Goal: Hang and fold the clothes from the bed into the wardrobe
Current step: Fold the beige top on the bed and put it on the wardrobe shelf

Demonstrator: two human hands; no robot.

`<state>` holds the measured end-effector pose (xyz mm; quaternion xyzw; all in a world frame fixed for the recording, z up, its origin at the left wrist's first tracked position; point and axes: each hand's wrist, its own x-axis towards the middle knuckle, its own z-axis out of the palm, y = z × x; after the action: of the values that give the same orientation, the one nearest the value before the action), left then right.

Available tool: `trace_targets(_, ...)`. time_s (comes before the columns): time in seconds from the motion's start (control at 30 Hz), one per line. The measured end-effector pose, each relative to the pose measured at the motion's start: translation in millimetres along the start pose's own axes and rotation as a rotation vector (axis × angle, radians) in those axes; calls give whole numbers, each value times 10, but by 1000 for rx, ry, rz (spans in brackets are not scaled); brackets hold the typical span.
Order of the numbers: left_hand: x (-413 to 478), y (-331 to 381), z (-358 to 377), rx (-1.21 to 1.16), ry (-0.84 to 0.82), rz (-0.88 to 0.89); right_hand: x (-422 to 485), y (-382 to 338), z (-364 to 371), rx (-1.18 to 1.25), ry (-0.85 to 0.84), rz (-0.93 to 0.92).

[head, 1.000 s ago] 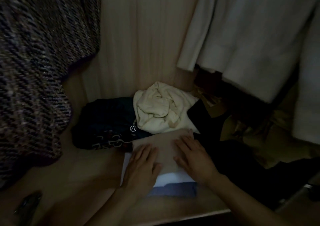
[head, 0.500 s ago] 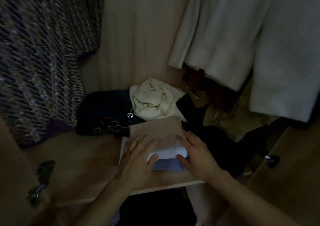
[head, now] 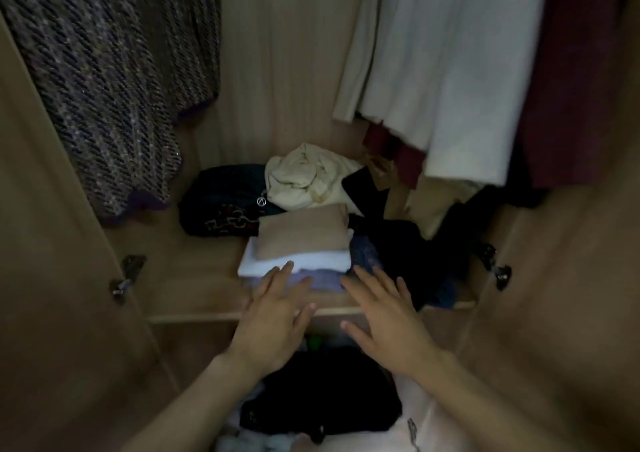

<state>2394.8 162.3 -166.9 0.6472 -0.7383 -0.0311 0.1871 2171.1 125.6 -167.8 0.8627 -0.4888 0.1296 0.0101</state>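
A stack of folded clothes sits on the wardrobe shelf (head: 194,278): a beige piece (head: 304,235) on top, a white one (head: 304,263) under it, a lilac one (head: 325,280) at the bottom. My left hand (head: 273,316) is flat with straight fingers, its fingertips at the stack's front edge. My right hand (head: 384,316) is spread open just in front of the stack, beside a dark lacy garment (head: 367,252). Neither hand holds anything.
Behind the stack lie a crumpled cream garment (head: 304,178) and a dark patterned one (head: 221,206). A tweed coat (head: 104,77) hangs left, white garments (head: 446,71) and a maroon one (head: 581,88) hang right. Black clothes (head: 415,254) pile at right. Wardrobe doors (head: 52,278) stand open on both sides.
Both hands have slid back off the top of the stack toward me, and now sit at the shelf's front edge. The view has pulled back from the wardrobe.
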Motion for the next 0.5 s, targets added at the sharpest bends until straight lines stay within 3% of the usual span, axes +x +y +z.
trace_targets(0.23, -712, 548, 27, 175, -35, 22, -721, 82, -122, 37, -16, 5)
trace_targets(0.5, -979, 931, -162, 129, -19, 132, -1362, 88, -419, 99, 54, 103)
